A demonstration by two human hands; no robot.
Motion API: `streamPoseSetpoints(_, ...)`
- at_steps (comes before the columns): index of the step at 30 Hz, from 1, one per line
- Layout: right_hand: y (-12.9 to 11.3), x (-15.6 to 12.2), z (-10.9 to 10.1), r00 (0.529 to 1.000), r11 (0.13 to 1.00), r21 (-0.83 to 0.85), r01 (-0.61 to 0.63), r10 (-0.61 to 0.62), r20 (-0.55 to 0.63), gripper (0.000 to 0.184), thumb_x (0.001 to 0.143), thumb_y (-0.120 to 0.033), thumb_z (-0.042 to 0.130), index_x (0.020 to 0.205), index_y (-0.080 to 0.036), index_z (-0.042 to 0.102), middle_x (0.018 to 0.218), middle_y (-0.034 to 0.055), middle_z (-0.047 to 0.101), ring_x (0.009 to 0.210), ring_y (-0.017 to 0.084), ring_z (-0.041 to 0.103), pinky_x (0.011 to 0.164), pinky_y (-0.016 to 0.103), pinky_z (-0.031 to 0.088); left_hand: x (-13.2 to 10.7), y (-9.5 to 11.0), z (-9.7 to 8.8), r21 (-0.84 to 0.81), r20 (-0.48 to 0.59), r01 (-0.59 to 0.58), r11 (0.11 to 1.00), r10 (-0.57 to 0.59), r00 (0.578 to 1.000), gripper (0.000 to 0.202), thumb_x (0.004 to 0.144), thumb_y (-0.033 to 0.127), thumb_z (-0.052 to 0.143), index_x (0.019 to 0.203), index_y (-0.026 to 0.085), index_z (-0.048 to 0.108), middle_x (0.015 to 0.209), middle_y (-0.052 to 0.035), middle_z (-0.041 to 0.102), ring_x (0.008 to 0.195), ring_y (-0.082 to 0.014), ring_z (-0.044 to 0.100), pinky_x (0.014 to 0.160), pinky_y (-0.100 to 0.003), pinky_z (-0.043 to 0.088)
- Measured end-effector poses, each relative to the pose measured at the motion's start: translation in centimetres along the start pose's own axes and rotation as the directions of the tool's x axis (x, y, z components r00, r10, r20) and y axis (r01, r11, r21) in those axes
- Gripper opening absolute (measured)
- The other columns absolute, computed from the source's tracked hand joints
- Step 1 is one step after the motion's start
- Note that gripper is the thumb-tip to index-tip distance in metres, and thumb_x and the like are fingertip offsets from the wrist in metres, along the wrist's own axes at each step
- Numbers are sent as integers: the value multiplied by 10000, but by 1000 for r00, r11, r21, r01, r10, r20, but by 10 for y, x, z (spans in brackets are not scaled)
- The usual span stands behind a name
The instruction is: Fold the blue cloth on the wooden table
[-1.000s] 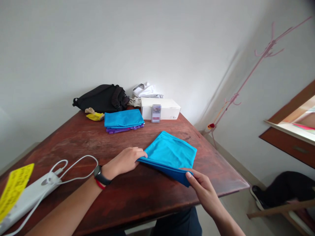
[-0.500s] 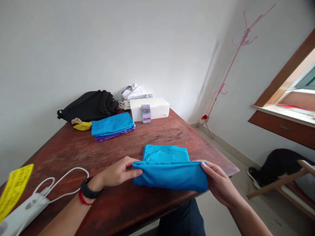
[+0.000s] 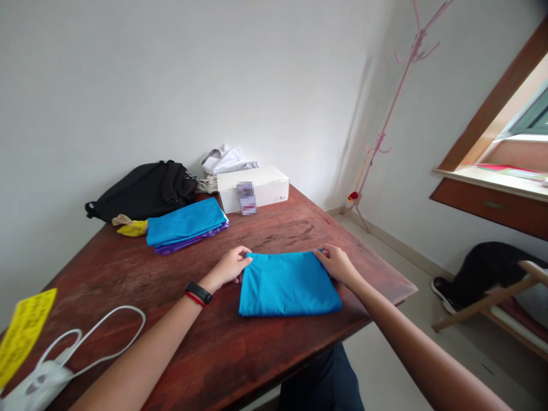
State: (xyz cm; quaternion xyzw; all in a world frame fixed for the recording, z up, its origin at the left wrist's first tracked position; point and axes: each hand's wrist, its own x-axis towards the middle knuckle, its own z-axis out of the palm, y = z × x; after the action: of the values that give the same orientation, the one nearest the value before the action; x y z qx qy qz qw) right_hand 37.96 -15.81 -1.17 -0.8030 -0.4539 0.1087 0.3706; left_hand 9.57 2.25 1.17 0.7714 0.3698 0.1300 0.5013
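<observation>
Folded blue-and-purple stack (image 3: pixel 186 225) placed near far edge of counter (image 3: pixel 115 279). Left hand (image 3: pixel 228 267) laid open against far-left corner of blue cloth (image 3: pixel 289 285), nothing pinched. Cloth flattened near front edge, raised fold from earlier now pressed down into neat rectangle. Right hand (image 3: pixel 336 264) spread on far-right corner, also unpinched.

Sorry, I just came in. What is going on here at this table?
A person has both hands on a folded blue cloth lying flat on a wooden table. The left hand is at its far left corner, the right hand at its far right part. Farther away, a second blue cloth lies on a purple cloth, beside a white box.
</observation>
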Motion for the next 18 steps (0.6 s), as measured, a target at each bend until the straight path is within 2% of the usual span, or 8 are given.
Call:
streamPoseSetpoints(4,4,-1,-3,998,993,-114,20,-26,-51,373,912,-465,484,625,-228,458,606,7,572,591,175,547,557,274,299,1,-6,0,34,-38,-89,995,90,995,429,889,480,600,1212,203,551,593,79,556,389,-103,472,393,-199,341)
streamPoseSetpoints(8,8,0,-8,999,985,-172,13,-18,-28,353,912,-446,495,642,-221,512,635,24,611,609,185,569,576,281,322,-1,-5,2,169,-103,-251,953,271,957,365,948,418,551,1212,170,584,621,60,564,520,-128,545,555,-235,412)
streamPoseSetpoints(11,5,0,-12,1000,977,-213,20,-15,25,310,917,-417,516,698,-210,589,695,41,657,661,202,606,604,288,354,-7,3,4,373,-132,-220,901,286,949,327,970,373,542,1227,182,605,705,18,624,687,-178,635,681,-278,466)
streamPoseSetpoints(13,1,-3,-15,999,965,-262,28,-21,27,269,926,-402,527,797,-204,656,778,57,692,722,220,635,637,297,388,-14,12,7,516,-194,-157,842,293,936,343,980,370,538,1273,201,594,904,-43,689,854,-218,684,753,-309,500)
streamPoseSetpoints(15,-8,-8,-16,998,942,-330,61,-66,-3,276,950,-392,509,952,-189,697,923,97,710,836,253,660,716,326,445,-24,24,14,635,-242,-135,761,362,900,375,995,382,519,1324,211,577,1199,-109,662,1090,-260,664,881,-353,516)
streamPoseSetpoints(16,-13,-12,-16,994,926,-363,98,-110,-14,307,966,-394,492,1026,-176,700,1006,125,705,916,277,661,780,354,470,-29,30,19,678,-226,-159,718,409,884,396,1009,391,496,1354,210,565,1328,-129,612,1204,-276,620,969,-378,499)
streamPoseSetpoints(18,-25,-23,-14,973,893,-396,214,-229,10,379,996,-406,461,1160,-146,683,1181,174,668,1101,319,625,945,419,472,-37,40,32,724,-95,-269,635,478,873,466,1031,426,450,1432,200,521,1506,-146,498,1377,-296,497,1124,-424,412)
